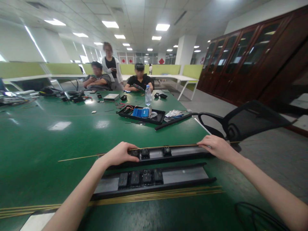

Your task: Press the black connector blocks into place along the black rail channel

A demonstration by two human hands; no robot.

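Two hands, well apart: the right hand [207,143] pinched on one long, thin golden rod [178,146]; the left hand [125,153] at the same rod, thumb and forefinger spread, its grip not possible to tell. Two black channels with grey beds, toward the green worktop's [60,138] right edge: the farther channel [186,152], beneath the rod, with three visible black blocks [145,153]; the nearer channel [185,175] with four. One clear, blue-capped plastic bottle [148,97], near the far right corner.

Thin golden rod [178,146], straight, along the far edge of a long black tray [175,157], extending past both ends.
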